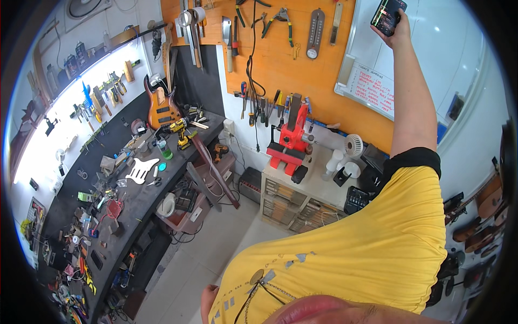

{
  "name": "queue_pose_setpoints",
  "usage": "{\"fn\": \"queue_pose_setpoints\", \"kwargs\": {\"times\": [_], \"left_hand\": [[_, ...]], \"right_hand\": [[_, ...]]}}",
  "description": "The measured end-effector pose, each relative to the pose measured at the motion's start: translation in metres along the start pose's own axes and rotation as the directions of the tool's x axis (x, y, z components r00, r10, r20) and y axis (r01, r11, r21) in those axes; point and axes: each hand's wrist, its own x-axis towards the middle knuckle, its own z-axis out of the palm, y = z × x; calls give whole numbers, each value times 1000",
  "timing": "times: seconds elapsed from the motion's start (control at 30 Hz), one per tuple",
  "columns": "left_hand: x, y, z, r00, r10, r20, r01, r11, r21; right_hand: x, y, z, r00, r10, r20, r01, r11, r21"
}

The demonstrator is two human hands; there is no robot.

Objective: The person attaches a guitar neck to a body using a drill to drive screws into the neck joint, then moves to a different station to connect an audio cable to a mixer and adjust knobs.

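My right arm is raised high toward the upper right, in a yellow sleeve with a black cuff. At its end my right hand (397, 33) is closed around a smartphone (388, 17) with its screen lit. The phone is in front of the whiteboard (372, 59), which carries red handwriting. Low beside my yellow shirt hangs my left hand (209, 296), partly hidden by the cloth. Its fingers are too small and too covered to make out, and I see nothing in it.
A cluttered dark workbench (137, 202) curves along the left, with a sunburst electric guitar (162, 108) and a yellow drill (182, 132). Ahead, a drawer cabinet (280, 208) carries a red belt sander (293, 137) and a small white fan (353, 146). Tools hang on an orange board (302, 70).
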Motion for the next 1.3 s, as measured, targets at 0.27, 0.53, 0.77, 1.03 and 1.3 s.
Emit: {"fn": "queue_pose_setpoints", "kwargs": {"times": [0.27, 0.53, 0.77, 1.03, 1.3], "left_hand": [[-3, 11, -2, 997, -71, 22, 72, 996, -54], [-5, 18, -3, 995, -90, 36, 92, 994, -64], [-7, 11, -4, 999, -1, -34, 0, 999, -52], [-5, 22, -8, 998, -67, 3, 67, 997, -40], [-7, 30, -8, 999, -46, -5, 46, 999, -9]], "right_hand": [[-26, -4, 7, 990, 43, 134, -62, 988, 145], [-29, -2, 6, 994, 32, 102, -41, 996, 83], [-21, 3, 0, 995, 20, 102, -27, 998, 64], [-23, 0, -1, 987, 6, 159, -11, 999, 33], [-38, -2, 12, 993, 11, 114, -18, 998, 61]]}}
